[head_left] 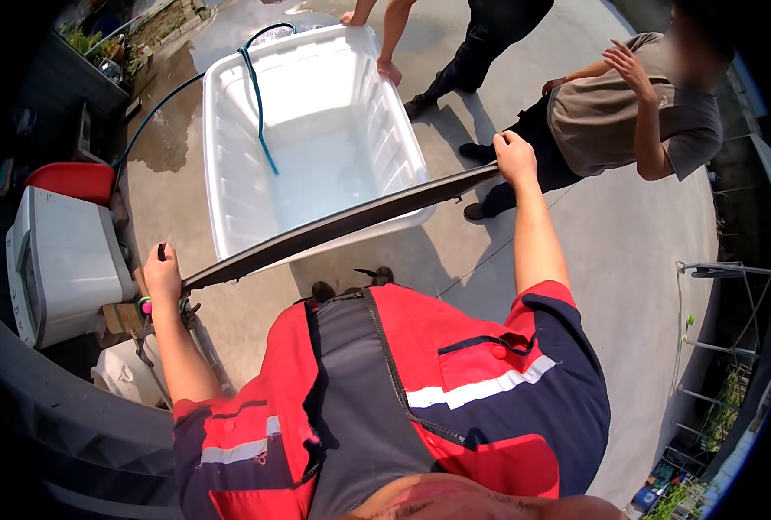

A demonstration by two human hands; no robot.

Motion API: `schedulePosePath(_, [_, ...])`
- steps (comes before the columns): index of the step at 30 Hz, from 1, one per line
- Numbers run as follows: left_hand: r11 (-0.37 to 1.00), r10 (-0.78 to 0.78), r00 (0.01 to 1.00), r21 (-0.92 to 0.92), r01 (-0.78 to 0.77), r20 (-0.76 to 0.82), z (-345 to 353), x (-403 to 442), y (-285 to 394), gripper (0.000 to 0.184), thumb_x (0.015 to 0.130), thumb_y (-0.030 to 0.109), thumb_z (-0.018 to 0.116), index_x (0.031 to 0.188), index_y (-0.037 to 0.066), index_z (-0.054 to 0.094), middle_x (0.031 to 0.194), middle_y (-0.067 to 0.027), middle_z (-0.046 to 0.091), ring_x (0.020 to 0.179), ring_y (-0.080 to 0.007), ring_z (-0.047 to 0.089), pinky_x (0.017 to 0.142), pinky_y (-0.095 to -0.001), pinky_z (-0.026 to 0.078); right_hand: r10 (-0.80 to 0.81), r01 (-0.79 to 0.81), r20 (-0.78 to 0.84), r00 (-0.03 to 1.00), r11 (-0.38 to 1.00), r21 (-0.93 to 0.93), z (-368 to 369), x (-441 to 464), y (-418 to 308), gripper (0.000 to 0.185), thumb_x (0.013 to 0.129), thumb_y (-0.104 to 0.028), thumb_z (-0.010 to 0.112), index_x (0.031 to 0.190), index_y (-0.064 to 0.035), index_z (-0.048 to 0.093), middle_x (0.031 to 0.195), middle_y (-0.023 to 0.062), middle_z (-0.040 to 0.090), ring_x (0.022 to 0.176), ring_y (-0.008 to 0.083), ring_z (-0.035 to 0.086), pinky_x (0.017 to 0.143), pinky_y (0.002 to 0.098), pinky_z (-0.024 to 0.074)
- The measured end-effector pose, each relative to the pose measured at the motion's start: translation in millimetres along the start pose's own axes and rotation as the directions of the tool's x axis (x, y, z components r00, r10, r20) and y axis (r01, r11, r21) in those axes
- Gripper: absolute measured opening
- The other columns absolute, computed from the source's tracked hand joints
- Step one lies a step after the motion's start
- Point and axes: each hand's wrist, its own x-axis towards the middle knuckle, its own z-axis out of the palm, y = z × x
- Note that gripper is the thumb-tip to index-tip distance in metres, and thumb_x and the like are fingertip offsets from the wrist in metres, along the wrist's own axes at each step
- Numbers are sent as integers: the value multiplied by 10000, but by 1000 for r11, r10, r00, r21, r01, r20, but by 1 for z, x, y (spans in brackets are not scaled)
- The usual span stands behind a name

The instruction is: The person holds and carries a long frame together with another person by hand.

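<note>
My left hand [162, 273] and my right hand [515, 159] are closed around opposite ends of a long dark panel [342, 224]. I see it nearly edge-on, tilted with its right end farther off, so its full face is hidden. Beyond and partly behind it stands a large white plastic tub [213, 165]. Clear water [329, 178] covers the tub's bottom. A green-blue hose [253, 87] loops over the far left rim, its end hanging inside.
Another person's hand [389, 71] grips the tub's far right side. A second person in a brown shirt [632, 113] stands to the right, one hand raised. On the left are a white appliance [78, 256] and a red basin [71, 180]. A metal rack [719, 347] stands far right.
</note>
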Motion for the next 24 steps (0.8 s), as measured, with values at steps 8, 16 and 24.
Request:
schedulePosePath(8, [1000, -17, 1000, -5, 17, -3, 2, 1, -1, 307, 949, 286, 539, 1041, 21, 664, 893, -216, 677, 844, -371, 656, 760, -422, 500, 15, -14, 5, 1000, 999, -37, -1, 1, 0, 361, 881, -383, 523, 1029, -111, 708, 1040, 168, 697, 1022, 355, 643, 898, 435, 500])
schedulePosePath(16, [999, -44, 999, -20, 44, 4, 4, 3, -4, 312, 948, 292, 540, 1046, 22, 662, 913, -223, 676, 858, -385, 652, 766, -431, 499, 8, -7, 9, 1000, 999, -43, 2, 5, 3, 360, 881, -383, 526, 1034, -113, 708, 1040, 175, 695, 1024, 360, 643, 897, 436, 501])
schedulePosePath(24, [998, -57, 998, -4, 57, 15, 1, 1, 2, 307, 944, 292, 539, 1047, 30, 664, 913, -220, 676, 860, -377, 654, 773, -432, 497, 8, -8, 8, 1000, 999, -47, 0, 3, -1, 361, 875, -389, 535, 1032, -114, 709, 1039, 178, 694, 1020, 364, 644, 898, 439, 501])
